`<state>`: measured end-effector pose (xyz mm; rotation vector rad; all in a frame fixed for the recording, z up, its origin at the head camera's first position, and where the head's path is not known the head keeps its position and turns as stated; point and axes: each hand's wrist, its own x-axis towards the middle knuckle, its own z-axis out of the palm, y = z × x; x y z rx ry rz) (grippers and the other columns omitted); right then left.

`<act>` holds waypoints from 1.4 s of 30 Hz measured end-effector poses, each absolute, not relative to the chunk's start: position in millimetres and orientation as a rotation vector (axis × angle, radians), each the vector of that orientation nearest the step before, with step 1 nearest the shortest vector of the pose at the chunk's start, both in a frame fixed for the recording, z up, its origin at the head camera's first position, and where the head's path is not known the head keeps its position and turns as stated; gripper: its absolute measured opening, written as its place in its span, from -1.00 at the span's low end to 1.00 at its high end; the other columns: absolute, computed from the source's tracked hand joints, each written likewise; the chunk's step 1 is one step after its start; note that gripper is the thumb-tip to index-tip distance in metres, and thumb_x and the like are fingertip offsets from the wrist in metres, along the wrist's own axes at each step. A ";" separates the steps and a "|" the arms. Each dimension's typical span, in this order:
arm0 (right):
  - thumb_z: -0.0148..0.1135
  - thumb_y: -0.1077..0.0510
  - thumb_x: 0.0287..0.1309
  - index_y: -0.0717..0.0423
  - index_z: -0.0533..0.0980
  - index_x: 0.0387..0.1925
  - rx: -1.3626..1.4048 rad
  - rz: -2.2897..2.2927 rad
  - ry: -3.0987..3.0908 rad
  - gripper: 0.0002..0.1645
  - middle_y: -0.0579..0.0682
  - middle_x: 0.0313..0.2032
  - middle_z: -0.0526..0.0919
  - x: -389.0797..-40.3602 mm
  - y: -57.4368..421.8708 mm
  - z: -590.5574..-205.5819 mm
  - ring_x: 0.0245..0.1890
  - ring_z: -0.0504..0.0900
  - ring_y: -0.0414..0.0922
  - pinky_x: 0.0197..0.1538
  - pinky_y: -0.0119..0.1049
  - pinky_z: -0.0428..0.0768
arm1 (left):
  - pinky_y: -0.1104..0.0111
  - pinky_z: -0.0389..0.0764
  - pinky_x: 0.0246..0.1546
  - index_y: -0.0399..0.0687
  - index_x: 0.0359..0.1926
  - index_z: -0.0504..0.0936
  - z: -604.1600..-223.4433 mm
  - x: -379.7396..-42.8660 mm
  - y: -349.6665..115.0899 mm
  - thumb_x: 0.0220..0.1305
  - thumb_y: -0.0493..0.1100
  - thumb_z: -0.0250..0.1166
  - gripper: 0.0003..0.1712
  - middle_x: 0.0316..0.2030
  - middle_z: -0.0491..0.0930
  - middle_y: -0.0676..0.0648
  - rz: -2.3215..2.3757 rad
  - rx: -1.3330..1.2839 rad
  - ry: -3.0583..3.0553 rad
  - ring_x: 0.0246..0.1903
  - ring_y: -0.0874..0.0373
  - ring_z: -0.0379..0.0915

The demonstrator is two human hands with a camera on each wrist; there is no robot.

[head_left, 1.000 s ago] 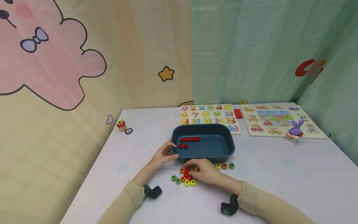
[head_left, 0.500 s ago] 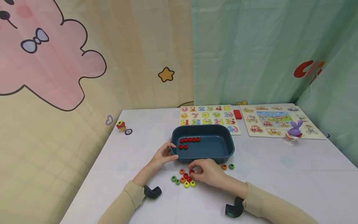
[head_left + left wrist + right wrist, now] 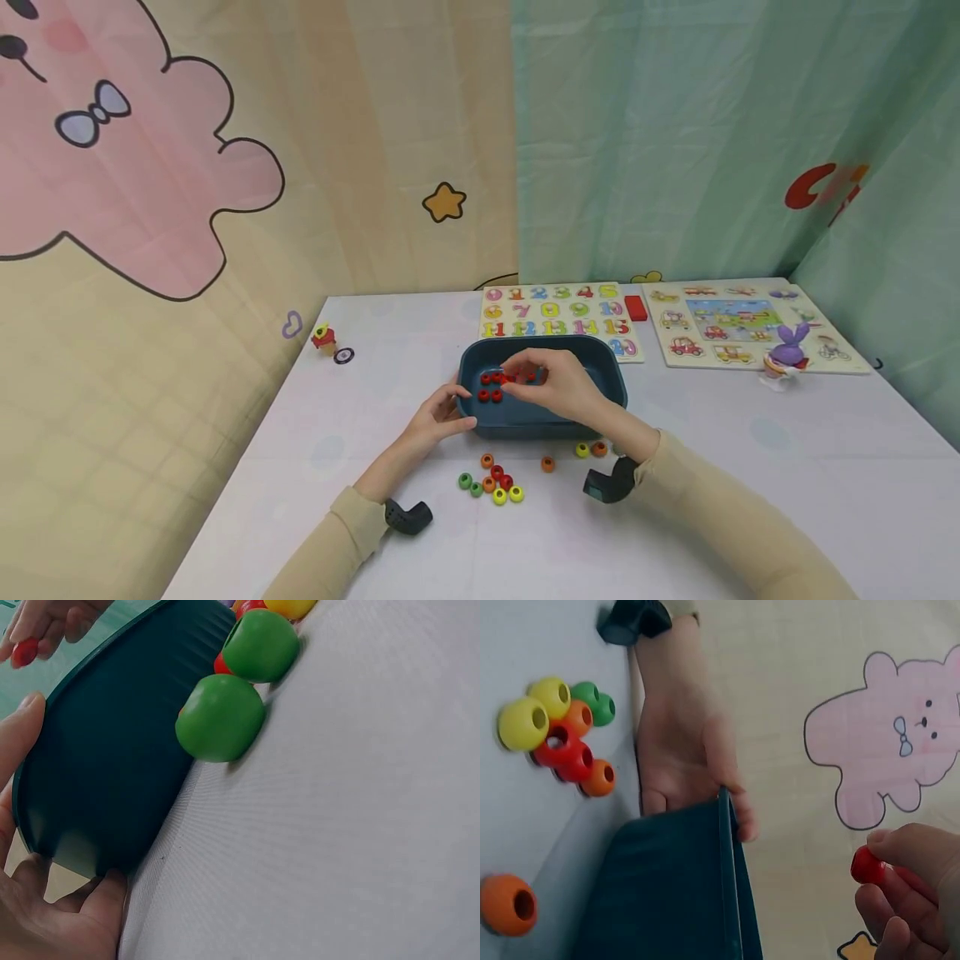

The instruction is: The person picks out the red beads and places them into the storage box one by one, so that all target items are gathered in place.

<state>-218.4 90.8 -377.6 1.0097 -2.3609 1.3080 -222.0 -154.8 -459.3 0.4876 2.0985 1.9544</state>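
My left hand (image 3: 438, 412) grips the left end of a dark blue plastic tub (image 3: 517, 432), fingers and thumb at its rim and side. My right hand (image 3: 558, 385) is over the tub and pinches a red bead (image 3: 866, 865) between thumb and fingertips. Several red beads (image 3: 483, 396) lie in rows on the tub's floor, some hidden behind the right hand. On the table in front of the tub is a cluster of loose beads: green (image 3: 465, 481), orange (image 3: 487, 460), red (image 3: 506, 482) and yellow (image 3: 516, 493). One orange bead (image 3: 547, 464) lies apart, right of them.
Behind the tub lie a number puzzle board (image 3: 551, 310), a red block (image 3: 635, 307) and a vehicle puzzle board (image 3: 686, 346). A purple-topped toy (image 3: 789, 348) stands at right, a small red toy (image 3: 324, 339) at far left. A yellow bead (image 3: 582, 450) sits near the right forearm.
My right hand has picked a red bead from the cluster and carried it up and forward over the tub. The left hand stays on the tub's left end.
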 end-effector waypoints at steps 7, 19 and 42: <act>0.33 0.04 -0.06 0.07 0.56 -0.22 0.921 1.409 -2.520 -0.67 -0.19 -0.32 0.62 -257.7 82.9 -386.4 -0.31 0.57 -0.21 -0.27 -0.32 0.56 | 0.23 0.20 0.17 -0.12 -0.04 0.37 -460.8 -222.8 -154.1 0.03 -0.16 0.34 -0.53 0.34 -0.08 0.07 1.961 0.496 2.085 0.27 0.02 -0.04; 0.39 0.19 -0.14 0.10 0.55 -0.25 0.842 1.266 -2.834 -0.68 -0.08 -0.33 0.61 -280.7 79.1 -418.8 -0.38 0.59 -0.25 -0.32 -0.42 0.57 | 0.22 0.15 0.19 -0.25 0.01 0.31 -456.4 -223.2 -151.9 0.09 -0.24 0.28 -0.52 0.35 -0.12 0.03 1.955 0.524 2.076 0.29 -0.01 -0.11; 0.37 0.13 -0.11 -0.02 0.53 -0.15 0.829 0.999 -2.759 -0.62 -0.13 -0.26 0.62 -254.4 85.3 -397.4 -0.32 0.56 -0.24 -0.29 -0.36 0.55 | 0.26 0.16 0.18 -0.20 -0.03 0.35 -457.7 -221.5 -154.5 0.03 -0.19 0.34 -0.50 0.35 -0.10 0.00 1.969 0.516 2.068 0.28 -0.01 -0.08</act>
